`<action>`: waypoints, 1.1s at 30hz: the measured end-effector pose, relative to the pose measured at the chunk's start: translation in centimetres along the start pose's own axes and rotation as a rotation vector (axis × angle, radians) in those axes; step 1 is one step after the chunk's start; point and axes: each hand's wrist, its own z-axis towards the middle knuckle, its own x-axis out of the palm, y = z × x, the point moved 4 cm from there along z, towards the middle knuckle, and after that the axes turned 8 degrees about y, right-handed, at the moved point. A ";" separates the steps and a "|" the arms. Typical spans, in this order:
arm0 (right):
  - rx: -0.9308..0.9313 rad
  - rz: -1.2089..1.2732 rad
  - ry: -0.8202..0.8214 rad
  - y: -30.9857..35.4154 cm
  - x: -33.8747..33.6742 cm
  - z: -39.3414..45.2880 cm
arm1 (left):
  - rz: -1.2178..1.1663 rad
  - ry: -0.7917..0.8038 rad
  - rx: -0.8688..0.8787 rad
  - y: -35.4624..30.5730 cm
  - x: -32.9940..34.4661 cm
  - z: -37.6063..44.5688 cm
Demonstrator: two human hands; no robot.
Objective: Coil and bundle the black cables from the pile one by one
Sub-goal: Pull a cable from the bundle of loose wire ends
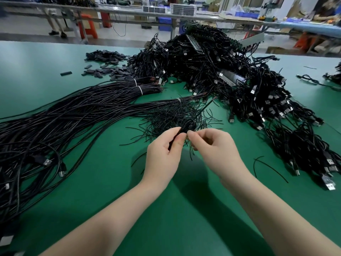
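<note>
Both hands, left (162, 154) and right (214, 150), pinch a small coiled cable (187, 126) with curled fingers over bare green bench (166, 209), cable pile (212, 71) just beyond.

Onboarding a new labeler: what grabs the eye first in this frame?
The tangled heap of black USB cables at centre-right, rising from the green table. Next, the long straight cables tied with white bands, fanning to the left. At centre, both hands work a small coil: the left hand grips it, and the right hand pinches at it.
</note>
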 end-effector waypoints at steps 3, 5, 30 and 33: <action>0.071 0.352 0.073 -0.6 1.8 -0.6 | -0.182 -0.052 -0.062 0.2 -0.1 0.2; 0.067 0.464 0.071 -0.6 2.4 -0.6 | -0.242 -0.066 -0.102 0.4 -0.3 0.4; 0.018 0.572 0.098 0.3 1.7 1.1 | -0.717 0.010 -0.302 -0.2 -0.5 1.0; 0.012 0.574 0.054 -0.1 1.6 1.2 | -0.734 0.075 -0.300 -0.4 -0.2 0.9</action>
